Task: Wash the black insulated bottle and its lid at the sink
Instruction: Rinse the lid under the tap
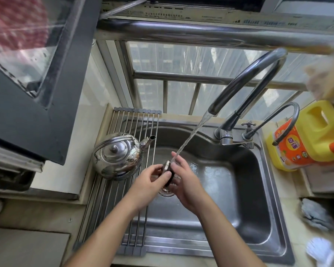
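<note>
Over the steel sink, both my hands hold a small dark lid with a silvery rim. My left hand grips it from the left, thumb across its face. My right hand cups it from the right, fingers up beside it. Water from the tall curved faucet runs down in a stream onto the lid and my right fingers. The black bottle itself is not in view.
A shiny steel kettle stands on a roll-up drying rack over the sink's left side. A yellow detergent jug sits at the right behind a small second tap. A scrub pad lies on the right counter.
</note>
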